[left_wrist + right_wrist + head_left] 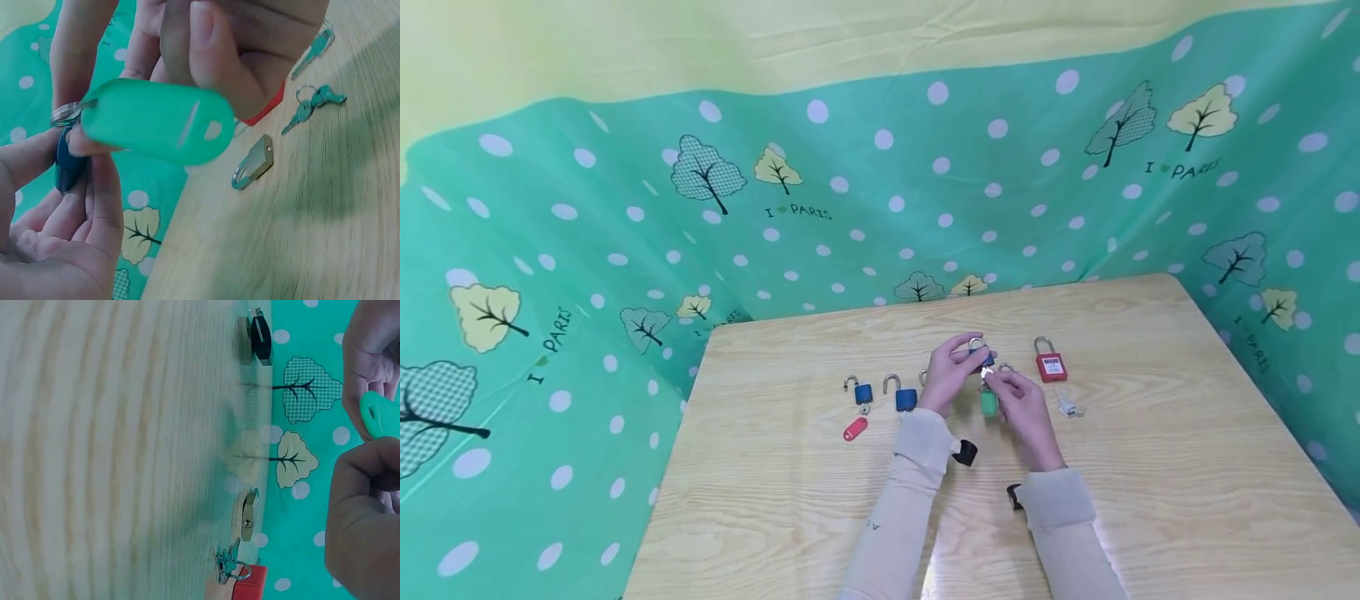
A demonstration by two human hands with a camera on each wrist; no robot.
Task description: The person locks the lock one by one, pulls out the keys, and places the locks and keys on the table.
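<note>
The grip of the left hand [946, 375] pinches a blue padlock [981, 357] above the counter [760, 467], its shackle [977, 342] pointing away from the person, probably so that its lower end faces the other hand. There, the grip of the right hand [1024, 410] pinches what looks like a silver key [987, 374], with a green tag [989, 404] attached. The red padlock [1051, 367] has a white label [1053, 365], too small for reading; the cloth [842, 288] says "I PARIS", with a heart between.
</note>
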